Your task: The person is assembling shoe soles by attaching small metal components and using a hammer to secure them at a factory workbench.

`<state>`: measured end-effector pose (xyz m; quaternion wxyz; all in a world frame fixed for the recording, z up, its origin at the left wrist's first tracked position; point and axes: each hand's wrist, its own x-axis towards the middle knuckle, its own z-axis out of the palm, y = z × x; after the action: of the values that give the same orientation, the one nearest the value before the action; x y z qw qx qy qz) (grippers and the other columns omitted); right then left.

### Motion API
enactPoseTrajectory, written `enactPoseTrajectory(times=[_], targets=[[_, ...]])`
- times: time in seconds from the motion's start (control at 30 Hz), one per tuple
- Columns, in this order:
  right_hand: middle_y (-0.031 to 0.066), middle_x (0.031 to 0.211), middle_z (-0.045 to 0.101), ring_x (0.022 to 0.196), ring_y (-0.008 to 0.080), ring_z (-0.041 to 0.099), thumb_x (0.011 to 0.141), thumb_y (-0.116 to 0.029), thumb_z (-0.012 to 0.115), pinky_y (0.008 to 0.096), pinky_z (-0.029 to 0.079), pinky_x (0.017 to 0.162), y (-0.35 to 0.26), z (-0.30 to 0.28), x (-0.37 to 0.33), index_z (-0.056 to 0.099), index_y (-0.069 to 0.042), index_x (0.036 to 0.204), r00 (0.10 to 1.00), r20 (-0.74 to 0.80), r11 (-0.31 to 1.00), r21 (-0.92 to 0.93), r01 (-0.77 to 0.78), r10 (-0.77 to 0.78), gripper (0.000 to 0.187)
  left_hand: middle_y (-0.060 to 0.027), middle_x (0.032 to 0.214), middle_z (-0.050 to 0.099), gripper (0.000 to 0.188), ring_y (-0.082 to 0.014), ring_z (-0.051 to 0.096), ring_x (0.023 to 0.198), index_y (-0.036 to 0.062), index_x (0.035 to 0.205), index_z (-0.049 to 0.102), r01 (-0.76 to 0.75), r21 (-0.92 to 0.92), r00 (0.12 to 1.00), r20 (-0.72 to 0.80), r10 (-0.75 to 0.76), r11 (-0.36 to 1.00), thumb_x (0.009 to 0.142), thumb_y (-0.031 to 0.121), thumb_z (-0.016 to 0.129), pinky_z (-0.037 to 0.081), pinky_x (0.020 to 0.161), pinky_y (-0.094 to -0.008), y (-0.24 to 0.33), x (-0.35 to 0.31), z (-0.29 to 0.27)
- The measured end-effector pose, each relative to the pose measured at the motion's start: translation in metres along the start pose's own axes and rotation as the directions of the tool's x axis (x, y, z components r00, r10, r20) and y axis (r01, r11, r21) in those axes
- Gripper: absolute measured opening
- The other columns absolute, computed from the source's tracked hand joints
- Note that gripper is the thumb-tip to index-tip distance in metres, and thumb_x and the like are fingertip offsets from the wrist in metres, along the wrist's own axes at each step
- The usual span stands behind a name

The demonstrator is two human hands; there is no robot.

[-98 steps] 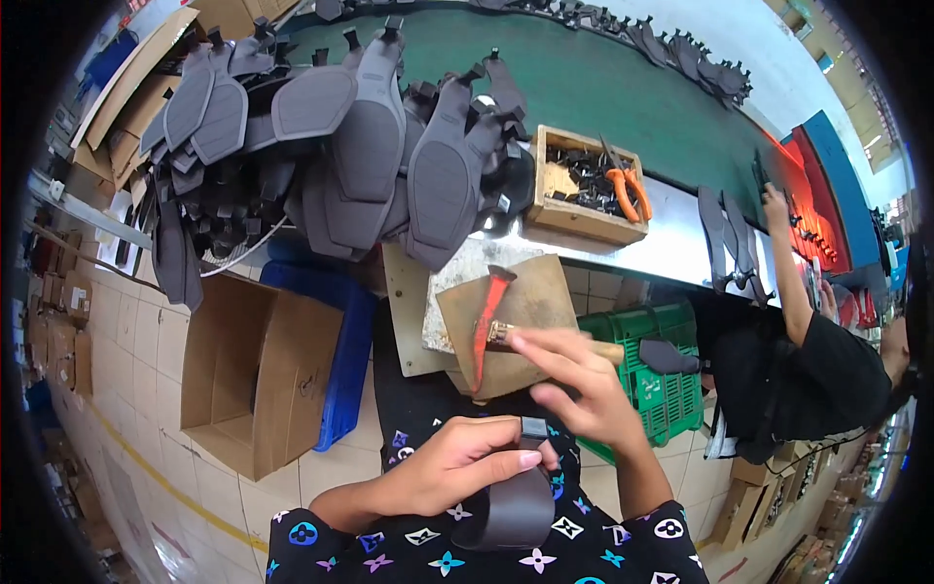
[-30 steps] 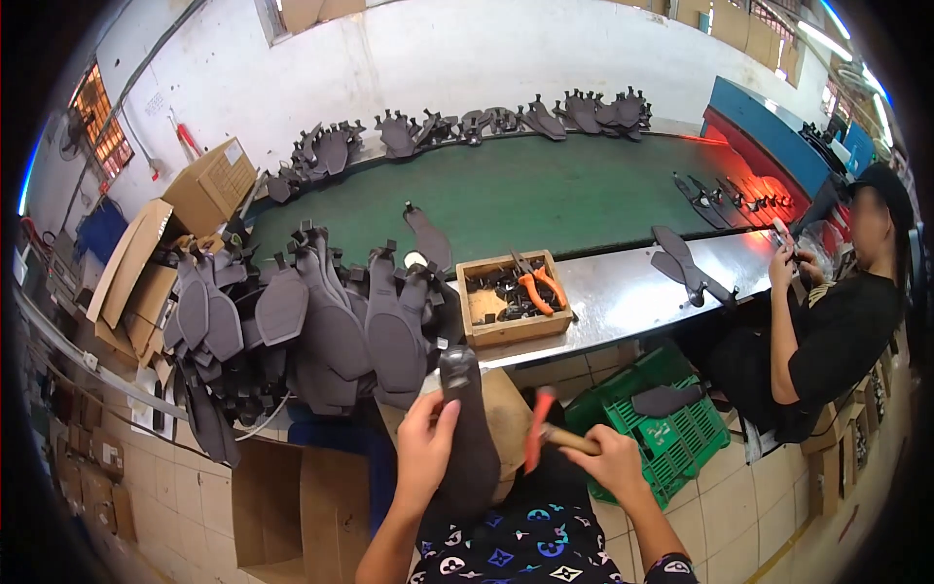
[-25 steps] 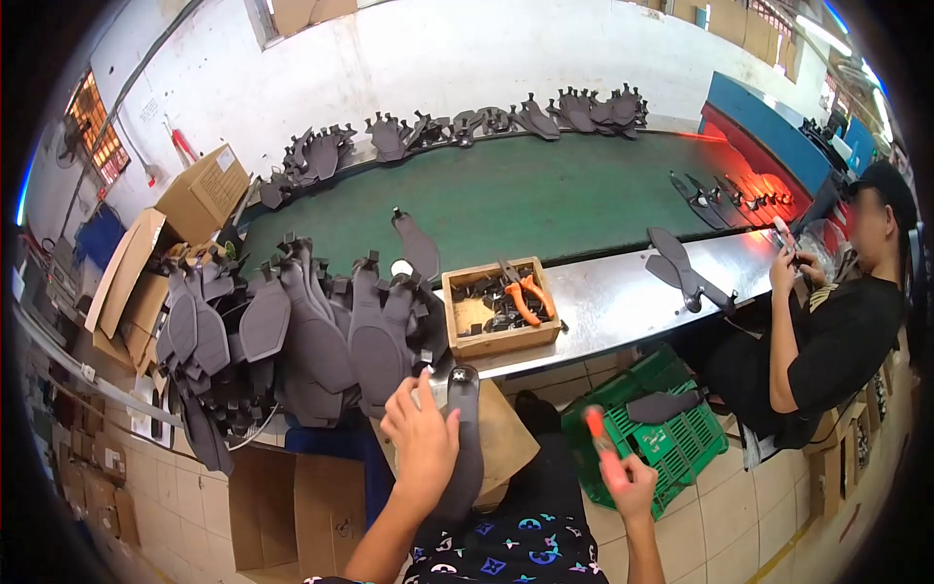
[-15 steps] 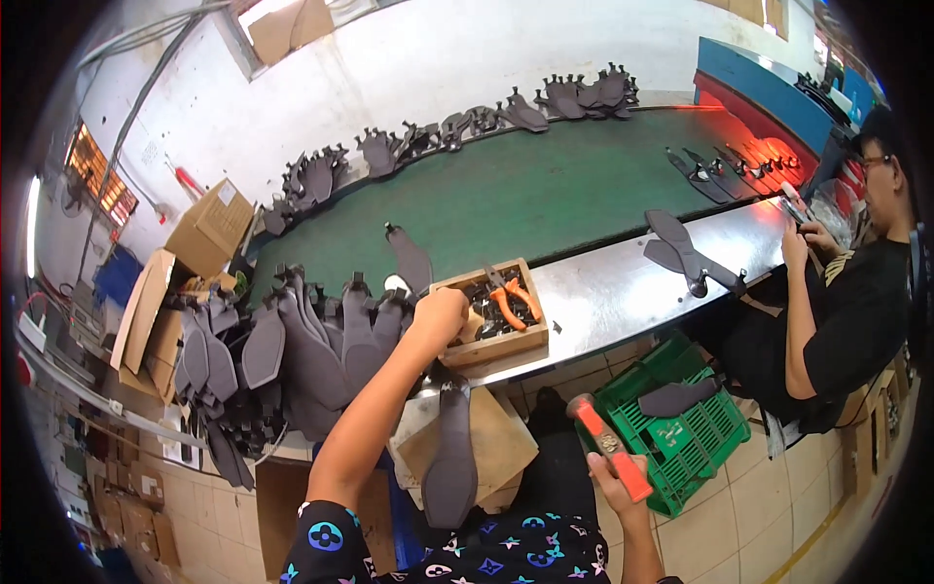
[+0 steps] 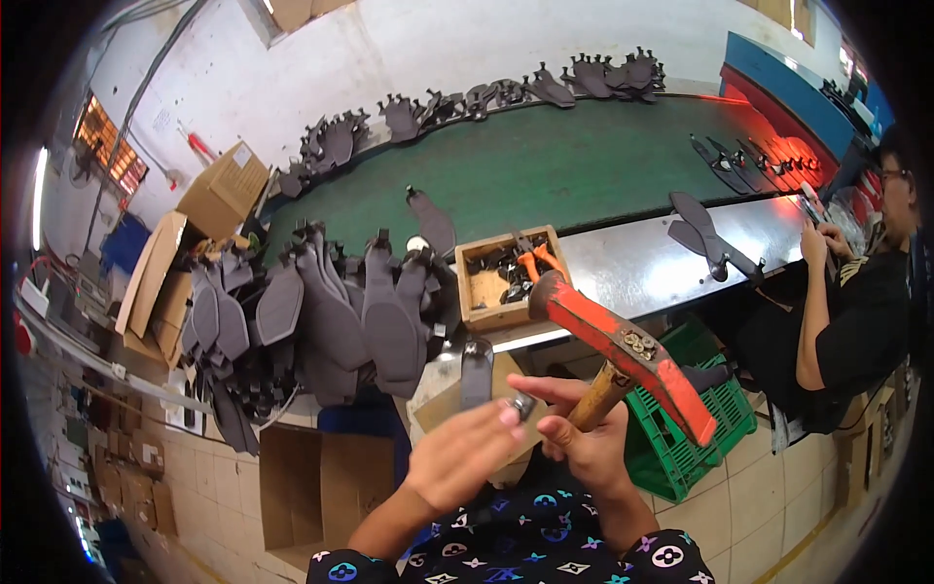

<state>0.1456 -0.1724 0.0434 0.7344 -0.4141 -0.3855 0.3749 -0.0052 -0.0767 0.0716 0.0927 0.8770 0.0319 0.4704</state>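
Observation:
In front of my body, my right hand [image 5: 595, 450] grips the wooden handle of a hammer [image 5: 628, 343], whose red head tilts up over the bench edge. My left hand [image 5: 465, 450] is close beside it, fingers together, a small dark shiny piece [image 5: 522, 405] at the fingertips. Its exact kind is too small to tell. Behind the hands a dark grey shoe sole [image 5: 477, 373] lies on a pale block [image 5: 436, 397], partly hidden by them. Past the block sits a wooden box [image 5: 479, 319] of small black parts, with orange-handled pliers [image 5: 541, 261] in it.
A heap of grey soles [image 5: 316, 326] stands at the left, near cardboard boxes [image 5: 219, 200]. More soles line the far side of the green belt [image 5: 584, 161]. A green crate [image 5: 671, 477] is on the floor at right. Beyond it a person in black [image 5: 866, 321] works at the metal ledge.
My left hand has come back from the wooden box to beside my right hand, now with a small dark piece. My right hand has lifted the hammer up and leftward.

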Motion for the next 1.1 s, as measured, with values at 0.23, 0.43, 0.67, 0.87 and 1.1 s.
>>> enactPoseTrajectory(times=[0.23, 0.43, 0.67, 0.87, 1.1], targets=[[0.0180, 0.097, 0.074, 0.049, 0.0060, 0.050, 0.092, -0.001, 0.066, 0.0200, 0.039, 0.043, 0.011, 0.021, -0.009, 0.066, 0.006, 0.102, 0.995, -0.059, 0.996, 0.053, -0.075, 0.078, 0.012, -0.0132, 0.106, 0.071, 0.031, -0.0283, 0.070, 0.100, -0.0011, 0.108, 0.068, -0.060, -0.044, 0.997, -0.044, 0.058, 0.997, 0.078, 0.003, 0.076, 0.057, 0.084, -0.0380, -0.017, -0.043, -0.003], [0.0087, 0.078, 0.067, 0.046, 0.0068, 0.049, 0.092, -0.006, 0.070, 0.0223, 0.039, 0.043, 0.047, 0.006, 0.036, 0.065, 0.004, 0.106, 0.968, -0.156, 0.976, -0.064, -0.207, 0.195, 0.018, -0.0170, 0.104, 0.068, 0.033, -0.0343, 0.063, 0.103, -0.0030, 0.108, 0.066, 0.567, 0.065, 0.823, -0.095, -0.561, 0.821, 0.081, 0.013, 0.078, 0.051, 0.090, -0.0411, -0.107, -0.069, 0.042], [0.0137, 0.095, 0.069, 0.081, 0.0177, 0.069, 0.093, -0.009, 0.070, 0.0301, 0.059, 0.076, 0.089, -0.003, 0.067, 0.063, 0.006, 0.106, 0.958, 0.033, 0.951, -0.135, -0.279, 0.286, 0.021, -0.0107, 0.094, 0.070, 0.024, -0.0290, 0.063, 0.093, 0.0022, 0.095, 0.070, 0.585, -0.125, 0.811, 0.089, -0.578, 0.801, 0.079, 0.017, 0.079, 0.049, 0.082, -0.0388, -0.108, -0.088, 0.029], [0.0147, 0.107, 0.070, 0.096, 0.0175, 0.067, 0.092, -0.006, 0.069, 0.0312, 0.054, 0.086, 0.092, 0.015, 0.075, 0.063, 0.006, 0.097, 0.924, 0.240, 0.851, -0.504, -0.145, 0.299, 0.014, -0.0118, 0.092, 0.069, 0.027, -0.0300, 0.064, 0.090, -0.0004, 0.094, 0.069, 0.672, -0.211, 0.736, 0.082, -0.672, 0.710, 0.078, 0.017, 0.081, 0.051, 0.080, -0.0383, -0.090, -0.107, 0.023], [0.0168, 0.087, 0.068, 0.085, 0.0316, 0.069, 0.083, 0.001, 0.068, 0.0332, 0.052, 0.074, 0.077, 0.027, 0.080, 0.065, -0.001, 0.104, 0.908, 0.347, 0.594, -0.791, 0.150, 0.234, 0.022, -0.0128, 0.093, 0.069, 0.026, -0.0313, 0.065, 0.087, 0.0003, 0.095, 0.070, 0.667, -0.257, 0.732, 0.051, -0.679, 0.700, 0.077, 0.016, 0.081, 0.051, 0.079, -0.0397, -0.095, -0.114, 0.024]])
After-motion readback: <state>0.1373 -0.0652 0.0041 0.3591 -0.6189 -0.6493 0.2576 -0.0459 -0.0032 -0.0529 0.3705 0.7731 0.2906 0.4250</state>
